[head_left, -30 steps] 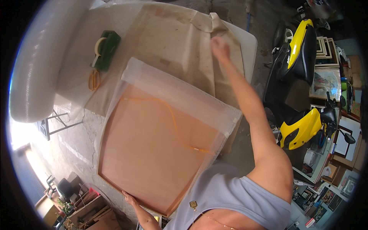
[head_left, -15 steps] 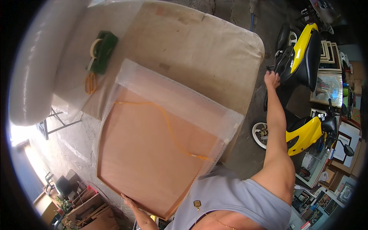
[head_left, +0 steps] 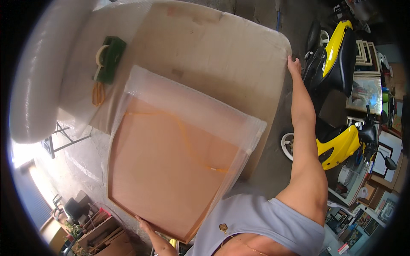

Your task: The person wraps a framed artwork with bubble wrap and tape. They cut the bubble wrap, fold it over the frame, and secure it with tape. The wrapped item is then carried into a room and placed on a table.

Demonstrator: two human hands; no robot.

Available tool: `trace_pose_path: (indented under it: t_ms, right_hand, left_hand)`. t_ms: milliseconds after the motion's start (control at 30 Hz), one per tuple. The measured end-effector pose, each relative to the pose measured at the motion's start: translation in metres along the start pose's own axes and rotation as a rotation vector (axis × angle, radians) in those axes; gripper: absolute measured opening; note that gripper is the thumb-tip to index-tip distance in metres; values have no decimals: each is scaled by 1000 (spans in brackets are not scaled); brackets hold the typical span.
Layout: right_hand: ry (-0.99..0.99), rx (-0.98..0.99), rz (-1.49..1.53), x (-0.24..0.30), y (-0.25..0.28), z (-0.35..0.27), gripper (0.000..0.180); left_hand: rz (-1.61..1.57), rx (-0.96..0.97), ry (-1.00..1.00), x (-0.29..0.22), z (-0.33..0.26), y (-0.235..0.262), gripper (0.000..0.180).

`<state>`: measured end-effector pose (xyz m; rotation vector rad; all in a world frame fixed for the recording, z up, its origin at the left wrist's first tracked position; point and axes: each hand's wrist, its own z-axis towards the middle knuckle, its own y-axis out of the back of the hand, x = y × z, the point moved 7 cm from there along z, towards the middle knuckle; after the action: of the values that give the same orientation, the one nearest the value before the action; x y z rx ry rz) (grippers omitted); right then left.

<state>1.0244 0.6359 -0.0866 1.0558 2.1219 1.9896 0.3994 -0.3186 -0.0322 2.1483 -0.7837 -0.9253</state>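
Observation:
A large flat frame with a brown back panel (head_left: 166,170) leans between my body and the table, with an orange cord (head_left: 184,132) across its back. Clear bubble wrap (head_left: 188,100) covers it, doubled over its far end. My left hand (head_left: 148,228) is closed on the frame's near left edge, its fingers partly hidden. My right arm stretches far out, and my right hand (head_left: 294,66) is at the table's far right corner, fingers curled against the edge. The table (head_left: 222,55) wears a beige cover under clear plastic.
On the table's left lie a green tape dispenser (head_left: 112,59) and orange-handled scissors (head_left: 98,94). A big bubble wrap roll (head_left: 38,85) fills the left side. To the right stands a yellow and black scooter (head_left: 341,147), with picture frames (head_left: 365,57) behind it. Boxes (head_left: 100,232) sit at lower left.
My right hand has moved away from beside the scooter, farther out and slightly left, to the table corner. My left hand and the wrapped frame have hardly moved.

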Motion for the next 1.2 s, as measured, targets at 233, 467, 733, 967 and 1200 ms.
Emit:
trace_pose_path:
  t_ms: [233,467,733,967,1200]
  right_hand:
    - [165,28,-91,95,17,-6,55]
    - [170,649,1306,108,13,35,12]
    - [362,675,1557,135,67,42,34]
    - [271,-689,-418,126,104,17,10]
    - [814,-209,-15,222,-27,8,28]
  left_hand:
    - [-114,-36,-49,34,39,15,81]
    - [-161,-35,-38,32,32,10,80]
    - [-7,-125,11,17,13,10,81]
    - [-9,-73,47,42,24,17,84]
    - [-91,-37,18,30,29,11,82]
